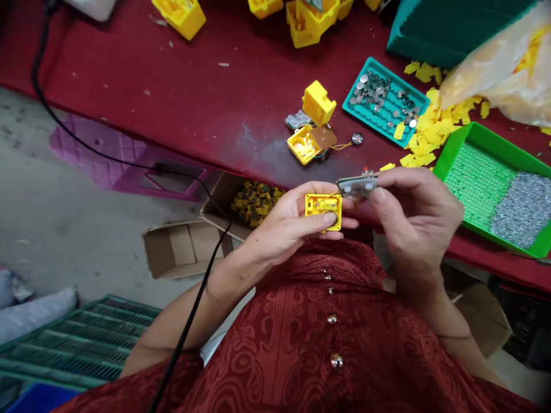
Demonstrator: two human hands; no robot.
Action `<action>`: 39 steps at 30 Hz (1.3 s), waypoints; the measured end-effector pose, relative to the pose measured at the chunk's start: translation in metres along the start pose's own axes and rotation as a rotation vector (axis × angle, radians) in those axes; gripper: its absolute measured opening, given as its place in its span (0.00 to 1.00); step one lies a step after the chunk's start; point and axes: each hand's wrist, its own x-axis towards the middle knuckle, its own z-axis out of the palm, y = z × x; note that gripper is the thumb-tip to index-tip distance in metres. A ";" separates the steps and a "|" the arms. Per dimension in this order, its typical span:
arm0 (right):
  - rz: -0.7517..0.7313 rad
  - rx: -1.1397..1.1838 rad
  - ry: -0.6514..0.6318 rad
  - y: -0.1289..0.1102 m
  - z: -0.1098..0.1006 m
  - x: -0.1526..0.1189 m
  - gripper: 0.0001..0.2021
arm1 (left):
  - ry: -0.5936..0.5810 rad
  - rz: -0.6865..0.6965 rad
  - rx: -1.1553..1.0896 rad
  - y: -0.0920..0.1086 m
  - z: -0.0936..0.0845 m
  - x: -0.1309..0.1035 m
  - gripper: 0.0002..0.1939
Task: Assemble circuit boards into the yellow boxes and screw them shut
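My left hand is closed around a small yellow plastic housing, its hollow side facing up. The thumb presses on a dark round part inside, beside a small yellow component. Between thumb and forefinger of my right hand is a circuit board with pale rubbery pads, held just right of the housing. Thin wires appear to run between the two. Beyond my hands, another yellow housing lies with a brown board and a wired round disc. A yellow box-shaped shell stands behind it.
A teal tray holds small metal discs; yellow tabs are heaped beside it. At right, a green basket contains many screws. Cardboard boxes and a pink stool are below the table edge. A black cable crosses on the left.
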 end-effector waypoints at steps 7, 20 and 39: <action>-0.045 -0.206 0.025 0.001 -0.001 -0.002 0.04 | 0.046 0.018 -0.020 0.000 -0.001 0.000 0.22; -0.319 -0.599 -0.204 0.013 0.009 -0.014 0.04 | 0.203 0.084 0.008 -0.008 0.001 0.007 0.20; -0.307 -0.652 -0.181 0.019 0.013 -0.017 0.06 | 0.267 0.285 0.347 -0.020 0.005 0.010 0.21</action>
